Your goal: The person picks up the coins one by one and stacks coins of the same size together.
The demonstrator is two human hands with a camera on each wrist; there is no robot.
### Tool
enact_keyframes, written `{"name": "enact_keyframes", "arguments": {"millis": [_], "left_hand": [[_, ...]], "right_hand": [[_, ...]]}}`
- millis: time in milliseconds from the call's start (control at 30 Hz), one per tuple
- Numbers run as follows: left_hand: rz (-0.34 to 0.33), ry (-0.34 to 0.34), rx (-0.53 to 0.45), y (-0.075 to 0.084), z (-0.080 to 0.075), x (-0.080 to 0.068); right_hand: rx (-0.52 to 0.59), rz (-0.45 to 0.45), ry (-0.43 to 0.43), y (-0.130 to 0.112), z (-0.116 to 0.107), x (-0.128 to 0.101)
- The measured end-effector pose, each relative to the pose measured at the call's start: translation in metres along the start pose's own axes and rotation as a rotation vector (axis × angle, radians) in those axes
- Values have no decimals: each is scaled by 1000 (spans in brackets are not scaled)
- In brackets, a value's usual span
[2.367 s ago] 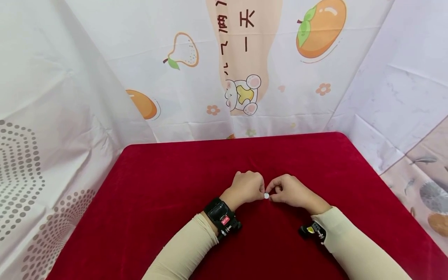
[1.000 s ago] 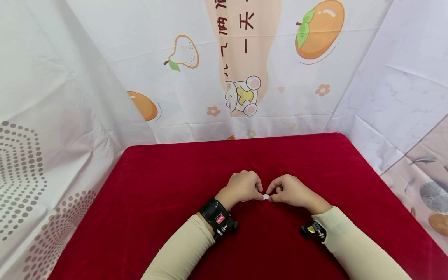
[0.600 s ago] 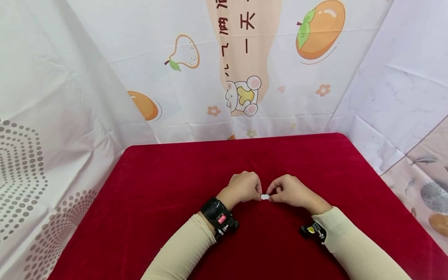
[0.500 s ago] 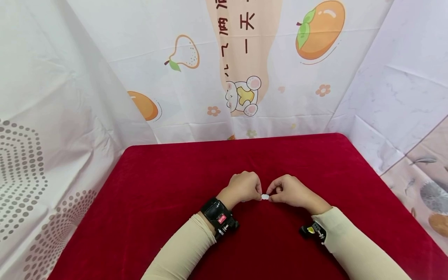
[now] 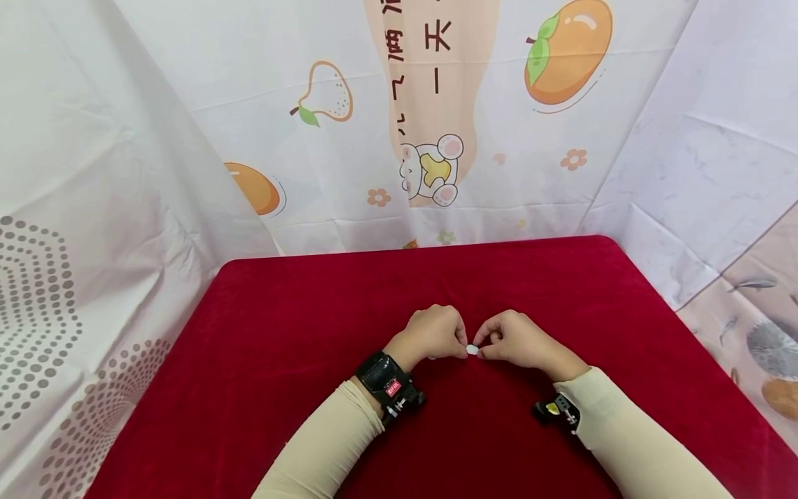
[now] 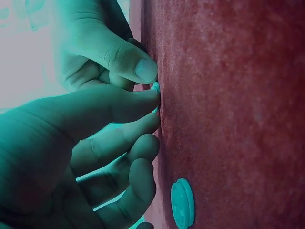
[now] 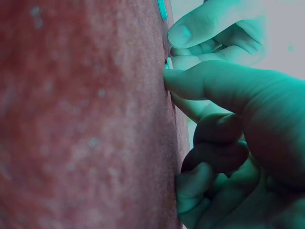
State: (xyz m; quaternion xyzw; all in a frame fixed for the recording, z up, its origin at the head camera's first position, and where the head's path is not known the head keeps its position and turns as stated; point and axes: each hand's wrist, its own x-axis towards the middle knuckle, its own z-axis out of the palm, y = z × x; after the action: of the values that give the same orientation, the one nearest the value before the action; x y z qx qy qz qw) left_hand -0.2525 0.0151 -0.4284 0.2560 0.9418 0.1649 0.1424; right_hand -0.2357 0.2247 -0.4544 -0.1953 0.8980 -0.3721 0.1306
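Note:
A small white disc lies on the red cloth at mid-table, pinched between the fingertips of both hands. My left hand comes in from the left with its fingers curled, and its thumb tip touches the disc. From the right, my right hand also has curled fingers at the same disc. A second disc lies flat on the cloth just under the left hand's curled fingers; its edge shows in the right wrist view.
The red cloth covers a table with rounded far corners. White printed curtains hang close behind and on both sides. Black wrist cameras sit on both forearms.
Over 2.4 s the left hand and wrist have shifted slightly left. Both hands stay at the small disc on the cloth; it has barely moved.

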Motion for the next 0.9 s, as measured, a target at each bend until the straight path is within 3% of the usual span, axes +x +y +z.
{"name": "enact_keyframes", "arguments": {"millis": [900], "left_hand": [[-15, 30, -8, 6, 1, 0]], "right_hand": [[19, -5, -9, 2, 1, 1]]}}
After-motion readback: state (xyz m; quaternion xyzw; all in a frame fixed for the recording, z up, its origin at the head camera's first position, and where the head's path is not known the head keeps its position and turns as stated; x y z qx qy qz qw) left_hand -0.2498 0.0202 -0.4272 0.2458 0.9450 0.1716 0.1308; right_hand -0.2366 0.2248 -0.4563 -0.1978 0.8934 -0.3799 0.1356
